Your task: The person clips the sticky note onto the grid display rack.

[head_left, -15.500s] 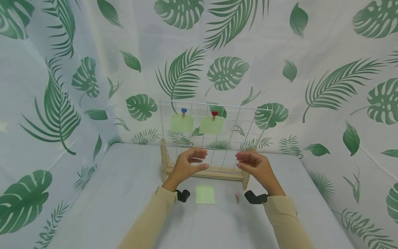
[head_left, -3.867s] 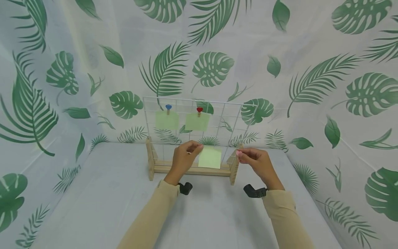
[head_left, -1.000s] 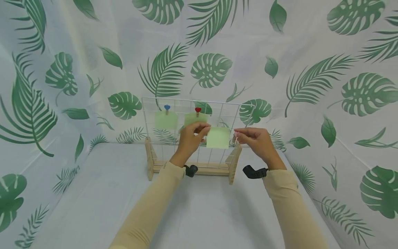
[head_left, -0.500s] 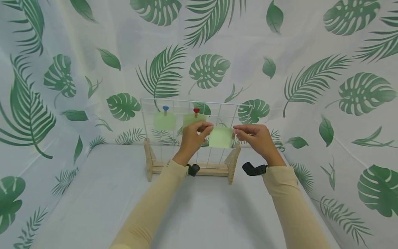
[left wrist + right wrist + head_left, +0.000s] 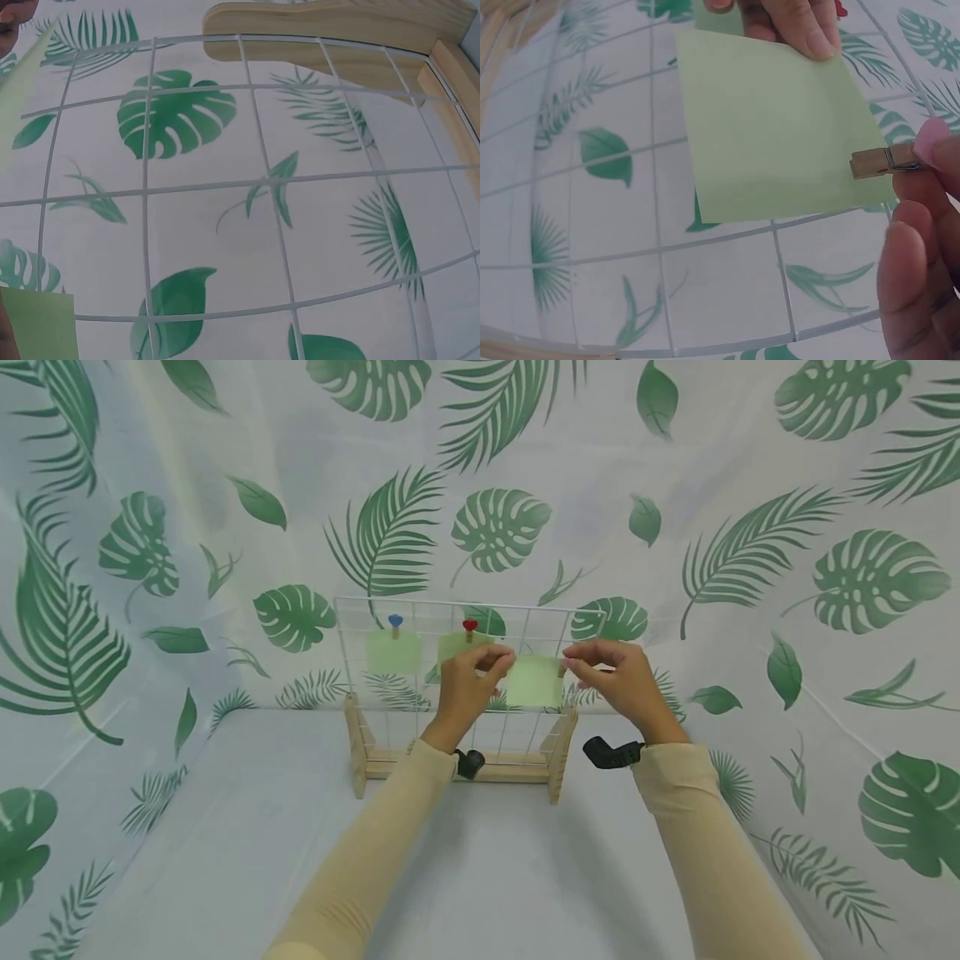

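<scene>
My left hand (image 5: 467, 689) pinches a light green paper note (image 5: 534, 683) by its upper left corner. The note hangs in front of the white wire grid (image 5: 465, 604), right of two clipped notes. In my right hand (image 5: 618, 681), thumb and finger pinch a small wooden clothespin (image 5: 877, 161) with a pink ornament (image 5: 932, 139); its tip overlaps the note near the edge in the right wrist view. One clipped note (image 5: 393, 653) hangs under a blue heart clothespin (image 5: 396, 622). The other note (image 5: 453, 646), under a red heart clothespin (image 5: 470, 626), is partly hidden by my left hand.
The grid stands in a wooden base (image 5: 517, 772) with upright side pieces on a white-covered table (image 5: 262, 843). A leaf-printed curtain (image 5: 600, 460) hangs behind and at both sides. A black wrist camera (image 5: 611, 753) sits on each wrist.
The note and pink clothespin lay on the table at first; both were picked up. My hands have since raised them up along the grid, and the clothespin has come closer to the note.
</scene>
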A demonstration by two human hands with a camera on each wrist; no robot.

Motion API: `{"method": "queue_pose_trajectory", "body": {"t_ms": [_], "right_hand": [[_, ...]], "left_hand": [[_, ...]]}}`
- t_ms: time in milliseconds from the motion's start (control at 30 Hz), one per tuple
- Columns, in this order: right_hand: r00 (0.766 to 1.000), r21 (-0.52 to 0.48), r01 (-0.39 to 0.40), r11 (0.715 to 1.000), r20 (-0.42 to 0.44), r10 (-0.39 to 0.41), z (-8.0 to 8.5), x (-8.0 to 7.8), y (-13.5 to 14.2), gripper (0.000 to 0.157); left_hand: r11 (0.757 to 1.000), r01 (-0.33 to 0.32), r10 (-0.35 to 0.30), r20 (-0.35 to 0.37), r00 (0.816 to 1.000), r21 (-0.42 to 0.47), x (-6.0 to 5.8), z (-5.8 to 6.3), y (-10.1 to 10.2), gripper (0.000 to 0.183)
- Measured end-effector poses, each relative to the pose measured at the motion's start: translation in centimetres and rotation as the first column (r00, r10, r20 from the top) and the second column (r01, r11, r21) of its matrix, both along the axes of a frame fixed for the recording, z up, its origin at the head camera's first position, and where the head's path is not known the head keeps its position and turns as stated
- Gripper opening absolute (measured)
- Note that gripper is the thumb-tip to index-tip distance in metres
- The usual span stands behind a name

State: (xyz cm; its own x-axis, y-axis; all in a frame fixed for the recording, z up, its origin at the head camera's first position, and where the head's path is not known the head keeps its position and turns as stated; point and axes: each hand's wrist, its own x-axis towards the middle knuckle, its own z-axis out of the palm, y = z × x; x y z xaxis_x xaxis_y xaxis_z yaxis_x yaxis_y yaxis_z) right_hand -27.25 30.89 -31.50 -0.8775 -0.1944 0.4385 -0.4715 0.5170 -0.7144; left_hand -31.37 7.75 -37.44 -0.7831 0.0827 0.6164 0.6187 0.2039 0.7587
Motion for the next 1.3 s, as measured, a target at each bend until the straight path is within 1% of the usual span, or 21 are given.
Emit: {"method": "queue_pose_trajectory", "body": {"t_ms": [133,367,567,700,867,967,1133,1300], "right_hand": [[1.000,0.015,0.014,1.000,-0.016,-0.014,0.4,-0.2,-0.1,0.018],[1.000,0.034,0.027,0.999,-0.002,-0.027,1.0,-0.3,-0.6,0.020],[0.999,0.007,0.042,0.999,0.010,-0.042,1.2,-0.6,-0.9,0.020],[0.997,-0.052,0.070,0.996,-0.029,-0.071,1.4,-0.7,-1.2,0.021],[0.985,-0.093,0.103,0.990,-0.132,-0.115,1.5,-0.9,-1.7,0.017],[0.979,-0.090,0.107,0.990,-0.164,-0.120,1.5,-1.1,-1.9,0.015],[0.979,-0.092,0.094,0.991,-0.172,-0.109,1.3,-1.7,-2.2,0.013],[0.972,-0.024,0.109,0.994,-0.206,-0.112,1.3,-2.1,-2.6,0.012]], "left_hand": [[1.000,-0.006,0.006,-0.019,1.000,0.006,-0.2,0.3,0.1,0.015],[1.000,-0.015,0.015,-0.036,0.999,0.010,-0.4,0.5,0.3,0.014],[0.999,-0.045,0.045,-0.038,0.998,0.010,-0.6,0.7,0.5,0.014],[0.997,-0.073,0.074,-0.044,0.996,0.006,-0.7,0.9,0.5,0.013],[0.997,-0.081,0.081,-0.029,0.996,0.013,-0.6,1.0,0.6,0.013],[0.996,-0.089,0.089,-0.029,0.996,0.015,-0.5,1.1,0.8,0.013],[0.994,-0.109,0.109,-0.056,0.992,0.009,-0.6,1.2,1.0,0.013],[0.990,-0.140,0.139,-0.069,0.988,-0.003,-0.7,1.2,1.1,0.013]]}}
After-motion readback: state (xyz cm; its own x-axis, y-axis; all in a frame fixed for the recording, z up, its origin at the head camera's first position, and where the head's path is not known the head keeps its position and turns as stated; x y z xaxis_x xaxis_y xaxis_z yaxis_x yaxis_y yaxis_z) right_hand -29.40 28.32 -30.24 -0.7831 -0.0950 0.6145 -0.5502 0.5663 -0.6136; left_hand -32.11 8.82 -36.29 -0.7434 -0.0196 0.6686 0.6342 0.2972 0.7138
